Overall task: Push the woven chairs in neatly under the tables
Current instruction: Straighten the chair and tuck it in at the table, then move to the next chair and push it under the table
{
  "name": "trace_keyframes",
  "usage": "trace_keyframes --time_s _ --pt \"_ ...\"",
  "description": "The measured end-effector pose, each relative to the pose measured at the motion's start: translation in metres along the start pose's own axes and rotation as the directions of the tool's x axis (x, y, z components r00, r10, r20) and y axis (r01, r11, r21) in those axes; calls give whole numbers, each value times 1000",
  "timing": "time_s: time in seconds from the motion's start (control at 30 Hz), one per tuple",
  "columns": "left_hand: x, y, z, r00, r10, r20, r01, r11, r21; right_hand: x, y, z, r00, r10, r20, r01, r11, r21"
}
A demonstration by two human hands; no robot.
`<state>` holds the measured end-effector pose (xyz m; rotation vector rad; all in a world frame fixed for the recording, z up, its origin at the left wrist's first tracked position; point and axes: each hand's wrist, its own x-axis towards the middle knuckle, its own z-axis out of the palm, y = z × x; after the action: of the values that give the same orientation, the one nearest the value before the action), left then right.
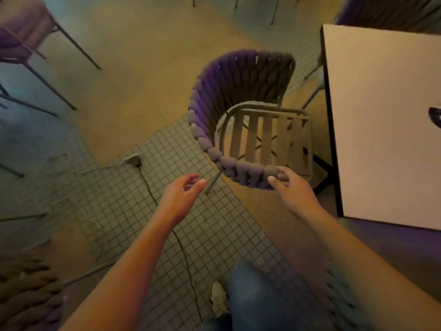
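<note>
A woven chair point(238, 91) with a thick rope-wrapped curved back and a slatted seat stands in the middle of the floor, just left of a white square table point(386, 130). The seat's right edge is close to the table's dark left edge. My right hand point(290, 187) grips the near end of the woven rim, thumb under and fingers over the rope. My left hand point(183, 191) hovers open a short way left of the chair, near its thin front leg, touching nothing.
Another chair point(26, 37) stands at the far left, and a woven back point(28, 290) shows at the bottom left. A further chair point(391, 13) sits behind the table. A black cable point(181, 247) runs across the tiled floor. My leg and shoe point(219, 299) are below.
</note>
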<state>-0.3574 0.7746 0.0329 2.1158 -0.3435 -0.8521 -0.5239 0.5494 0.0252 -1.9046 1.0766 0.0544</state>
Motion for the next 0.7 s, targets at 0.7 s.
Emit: trace_keyframes --time_s 0.7 --pt "501 163 -230 973 80 215 -123 973 193 425 -310 70 977 140 -162 -113 980 164"
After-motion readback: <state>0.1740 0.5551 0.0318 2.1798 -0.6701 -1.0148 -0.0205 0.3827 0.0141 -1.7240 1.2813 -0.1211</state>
